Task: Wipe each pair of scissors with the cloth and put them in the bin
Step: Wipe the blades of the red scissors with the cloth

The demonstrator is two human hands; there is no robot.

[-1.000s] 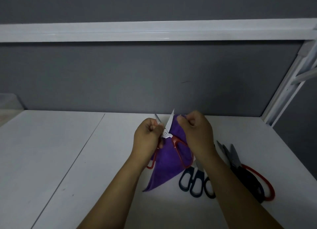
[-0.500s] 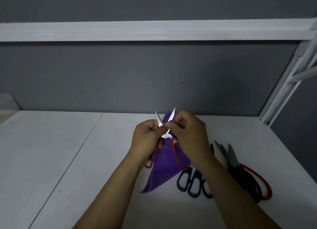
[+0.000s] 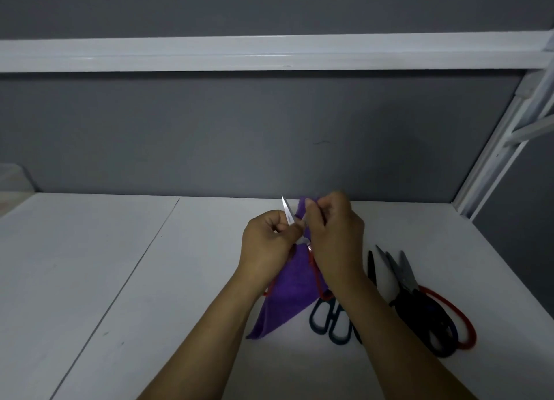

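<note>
Above the white table, my left hand point(image 3: 266, 240) grips a pair of red-handled scissors point(image 3: 288, 214) with the blades spread and pointing up. One bare blade sticks up beside its fingers. My right hand point(image 3: 332, 234) pinches the purple cloth point(image 3: 287, 291) around the other blade, which is hidden by cloth and fingers. The rest of the cloth hangs down between my wrists, with the red handle loops showing at its edges.
Dark blue-handled scissors point(image 3: 329, 318) lie on the table point(image 3: 150, 279) under my right forearm. Black-handled and red-handled scissors point(image 3: 419, 303) lie to their right. A grey wall with a white rail stands behind. A pale container edge point(image 3: 12, 177) shows far left.
My right hand has slid the cloth up over the right blade, which showed bare before. The left blade stays exposed. Both hands stayed in nearly the same place.
</note>
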